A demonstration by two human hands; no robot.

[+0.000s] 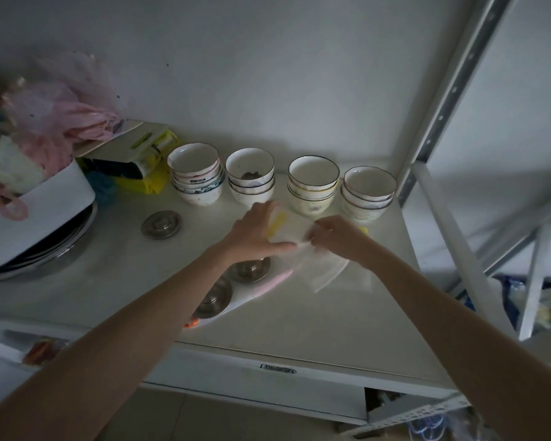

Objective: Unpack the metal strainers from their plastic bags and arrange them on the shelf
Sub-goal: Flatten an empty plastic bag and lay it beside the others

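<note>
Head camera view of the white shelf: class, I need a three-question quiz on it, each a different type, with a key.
1. How many stacks of white ceramic bowls stand along the wall?
2. True or false: both hands hold the clear plastic bag.
3. Where does the bare round metal strainer lie? A) left of the left hand B) beyond the right hand

Key: 1. four; 2. true; 3. A

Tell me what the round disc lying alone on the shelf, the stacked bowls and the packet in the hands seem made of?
Disc: likely metal, dull grey sheen. Bowls: apparently glazed ceramic, glossy white with thin dark rims. Packet: seemingly thin translucent plastic, crinkled, with a yellow edge.
</note>
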